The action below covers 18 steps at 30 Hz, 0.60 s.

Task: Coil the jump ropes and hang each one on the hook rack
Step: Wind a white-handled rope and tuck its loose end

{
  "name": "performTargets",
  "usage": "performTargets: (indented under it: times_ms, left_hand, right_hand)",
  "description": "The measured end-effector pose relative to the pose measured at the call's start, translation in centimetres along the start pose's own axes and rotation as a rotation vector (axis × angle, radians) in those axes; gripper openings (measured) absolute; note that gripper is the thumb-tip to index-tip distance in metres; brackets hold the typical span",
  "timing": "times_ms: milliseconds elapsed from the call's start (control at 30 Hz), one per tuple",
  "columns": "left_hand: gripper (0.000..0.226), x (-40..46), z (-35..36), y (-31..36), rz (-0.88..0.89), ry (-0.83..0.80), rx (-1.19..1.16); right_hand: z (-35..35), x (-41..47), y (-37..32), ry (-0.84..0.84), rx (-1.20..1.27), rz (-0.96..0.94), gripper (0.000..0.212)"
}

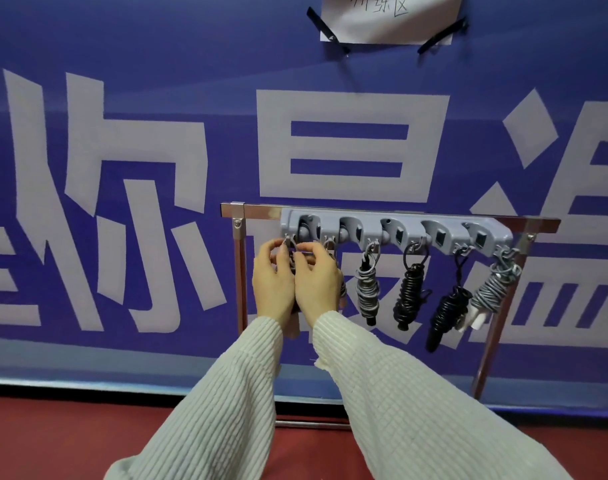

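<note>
Both hands (297, 282) prob. at rack (396, 230) L end

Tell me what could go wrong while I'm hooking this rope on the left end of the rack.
Both hands, left hand and right hand, hide the rope and the hook, so its loop may miss and the coil could drop. Your right hand also crowds a neighbouring hook, so whatever hangs there might get knocked. Tugging could shift the rack on its metal bar.

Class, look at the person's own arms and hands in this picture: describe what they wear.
Both arms wear long, loose sleeves of pale off-white ribbed knit, the left sleeve and right sleeve ending at the wrists. The left hand and right hand are bare: no gloves, and no rings or watch that I can see.
</note>
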<state>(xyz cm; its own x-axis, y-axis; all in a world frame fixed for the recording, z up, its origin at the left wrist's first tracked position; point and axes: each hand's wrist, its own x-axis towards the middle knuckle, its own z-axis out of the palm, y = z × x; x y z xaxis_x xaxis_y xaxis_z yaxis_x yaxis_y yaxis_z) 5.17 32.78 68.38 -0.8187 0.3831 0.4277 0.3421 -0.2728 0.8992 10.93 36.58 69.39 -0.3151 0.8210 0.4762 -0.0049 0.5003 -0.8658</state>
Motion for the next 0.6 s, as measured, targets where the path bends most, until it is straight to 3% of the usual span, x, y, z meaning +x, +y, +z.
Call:
performTargets:
  times_ms: [167,300,600]
  left_hand:
    - [0.013,-1.0,0.0,-0.2,-0.069,0.024,-0.035]
    - [0.025,-1.2,-0.8,0.1,-0.078,0.032,-0.078]
    - [0.027,-2.9,-2.6,1.7,-0.115,0.034,-0.005]
  right_hand:
    - [-0.9,-1.0,1.0,-0.012,0.029,0.008,0.019]
    - [-1.7,-2.1,1.1,-0.028,0.023,-0.029,0.021]
    - [-3.2,-3.6,0.7,0.0,0.028,-0.012,0.016]
